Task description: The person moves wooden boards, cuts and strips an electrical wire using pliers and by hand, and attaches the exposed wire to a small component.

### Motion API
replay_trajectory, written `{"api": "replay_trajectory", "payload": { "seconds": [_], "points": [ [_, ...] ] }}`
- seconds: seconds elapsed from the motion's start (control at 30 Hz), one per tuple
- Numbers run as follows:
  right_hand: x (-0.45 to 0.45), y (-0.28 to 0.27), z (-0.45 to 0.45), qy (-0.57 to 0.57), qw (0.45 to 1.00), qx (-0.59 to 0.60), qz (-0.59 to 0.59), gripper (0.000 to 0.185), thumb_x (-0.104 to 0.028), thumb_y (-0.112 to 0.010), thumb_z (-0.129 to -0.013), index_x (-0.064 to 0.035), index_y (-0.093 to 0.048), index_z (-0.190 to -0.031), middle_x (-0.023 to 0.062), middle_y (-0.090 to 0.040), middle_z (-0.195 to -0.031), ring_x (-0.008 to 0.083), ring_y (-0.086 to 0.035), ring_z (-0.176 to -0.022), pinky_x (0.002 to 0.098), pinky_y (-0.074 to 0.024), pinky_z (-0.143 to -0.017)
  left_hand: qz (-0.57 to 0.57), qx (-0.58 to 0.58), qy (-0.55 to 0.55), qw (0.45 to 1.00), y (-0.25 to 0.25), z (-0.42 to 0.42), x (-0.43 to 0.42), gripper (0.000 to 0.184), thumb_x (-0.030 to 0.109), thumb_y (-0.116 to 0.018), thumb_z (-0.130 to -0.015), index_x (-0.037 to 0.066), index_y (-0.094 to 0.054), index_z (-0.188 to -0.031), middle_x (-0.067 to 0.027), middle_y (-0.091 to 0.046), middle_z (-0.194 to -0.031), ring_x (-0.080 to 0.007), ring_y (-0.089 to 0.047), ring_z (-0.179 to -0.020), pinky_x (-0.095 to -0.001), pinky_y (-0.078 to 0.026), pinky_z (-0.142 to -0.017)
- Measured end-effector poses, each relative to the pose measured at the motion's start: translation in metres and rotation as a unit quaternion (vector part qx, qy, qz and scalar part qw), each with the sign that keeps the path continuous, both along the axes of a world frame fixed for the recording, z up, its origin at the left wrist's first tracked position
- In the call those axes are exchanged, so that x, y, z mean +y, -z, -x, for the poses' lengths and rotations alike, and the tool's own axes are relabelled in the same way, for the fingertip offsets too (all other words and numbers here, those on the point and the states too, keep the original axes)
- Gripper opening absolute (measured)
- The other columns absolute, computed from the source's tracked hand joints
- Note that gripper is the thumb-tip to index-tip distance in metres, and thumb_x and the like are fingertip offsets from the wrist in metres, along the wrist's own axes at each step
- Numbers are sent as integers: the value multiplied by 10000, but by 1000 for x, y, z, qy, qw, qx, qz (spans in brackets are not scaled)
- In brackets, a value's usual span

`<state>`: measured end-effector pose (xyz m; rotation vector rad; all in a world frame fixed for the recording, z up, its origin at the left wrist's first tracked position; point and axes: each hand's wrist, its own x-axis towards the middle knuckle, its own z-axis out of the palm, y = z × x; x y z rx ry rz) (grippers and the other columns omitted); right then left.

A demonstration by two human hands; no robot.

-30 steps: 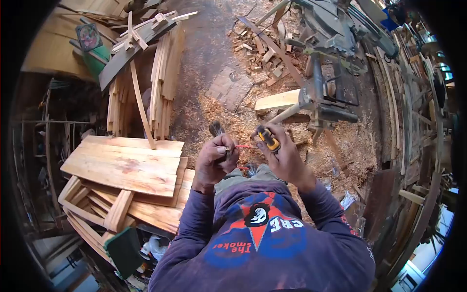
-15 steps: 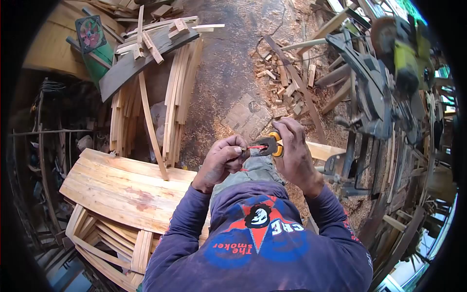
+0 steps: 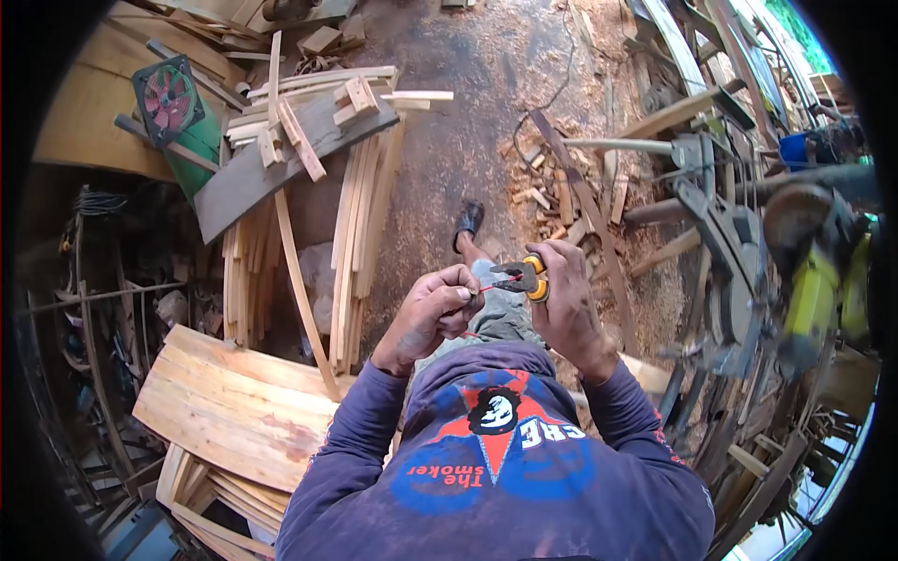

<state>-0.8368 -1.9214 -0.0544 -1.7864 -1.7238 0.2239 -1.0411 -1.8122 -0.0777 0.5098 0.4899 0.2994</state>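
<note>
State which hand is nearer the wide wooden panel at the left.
Left: the left hand is to the right of the wooden panel, while the right hand, holding the yellow-handled pliers, is farther right, beyond the left hand.

Two hands at centre, one left hand [image 3: 432,313] and one right hand [image 3: 571,309]! With them, one pair of pliers [image 3: 526,275], and red wire [image 3: 489,287] showing in two bits, whether one length or two I can't tell. Up at twelve o'clock, one dark shoe [image 3: 470,217]! Over to ten: one fan [image 3: 168,98], one grey board [image 3: 234,201]. One pile of offcuts [image 3: 564,196] between one and two, too jumbled to count!
</note>
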Motion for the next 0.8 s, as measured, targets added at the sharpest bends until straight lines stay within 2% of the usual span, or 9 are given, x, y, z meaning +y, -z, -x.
{"api": "replay_trajectory", "payload": {
  "seconds": [0.17,0.3,0.4,0.47,0.5,0.6,0.63,0.73,0.8],
  "points": [
    [122,23,-89,-1,999,32,-19,526,54,-623,-769,45,-477,-1275,252,-530,-1176,441,-526,-1110,488,-439,-971,-20,42,8,999,7,-91,126,142,155,-588,-904,34,-569,-976,-29,-551,-746,-16,-279,-467,-204,-220,-418],
    [210,14,-174,36,999,39,-10,510,39,-633,-772,47,-481,-1259,244,-549,-1142,435,-539,-1077,491,-444,-949,-33,51,36,997,-5,-181,227,140,160,-592,-900,39,-570,-968,-27,-551,-744,-17,-272,-459,-202,-209,-411],
    [257,5,-232,70,997,38,16,446,8,-630,-776,53,-498,-1200,241,-553,-1061,442,-544,-1027,498,-453,-900,-24,33,68,997,-9,-241,287,124,155,-583,-913,44,-575,-968,-21,-562,-752,-29,-351,-486,-204,-273,-443],
    [284,2,-262,95,995,36,26,428,6,-624,-777,52,-504,-1185,251,-544,-1050,451,-543,-1011,495,-457,-891,-188,79,70,977,-11,-283,318,107,144,-562,-947,44,-583,-980,-10,-570,-763,-46,-444,-549,-209,-350,-509],
    [296,3,-276,116,992,40,34,425,4,-620,-784,52,-503,-1190,252,-546,-1053,448,-545,-1009,492,-458,-891,-217,92,61,970,-13,-305,330,115,143,-538,-989,41,-590,-997,0,-575,-771,-54,-501,-612,-220,-400,-574],
    [334,19,-314,159,985,44,51,411,-8,-614,-807,47,-502,-1198,254,-553,-1059,442,-556,-1010,491,-463,-886,-262,87,79,958,-8,-368,370,132,152,-527,-1015,38,-593,-1005,18,-552,-760,-40,-458,-581,-218,-379,-541],
    [346,27,-326,178,980,59,63,408,-9,-613,-806,44,-503,-1196,252,-557,-1059,442,-561,-1010,494,-466,-879,-228,96,119,961,-7,-385,386,134,148,-518,-1025,40,-597,-1013,40,-518,-740,-23,-406,-555,-206,-333,-496],
    [388,38,-367,225,967,83,84,368,-50,-635,-850,40,-511,-1184,248,-569,-1055,444,-574,-1009,503,-473,-861,-244,99,139,955,3,-437,427,135,143,-511,-1028,43,-602,-1024,63,-475,-701,-10,-356,-528,-193,-273,-462],
    [421,44,-398,269,954,115,67,346,-119,-657,-903,37,-514,-1177,244,-572,-1048,439,-578,-1005,503,-473,-853,-210,98,107,967,8,-465,462,147,144,-505,-1030,32,-600,-1024,69,-455,-655,-5,-343,-510,-189,-259,-457]
  ]
}}
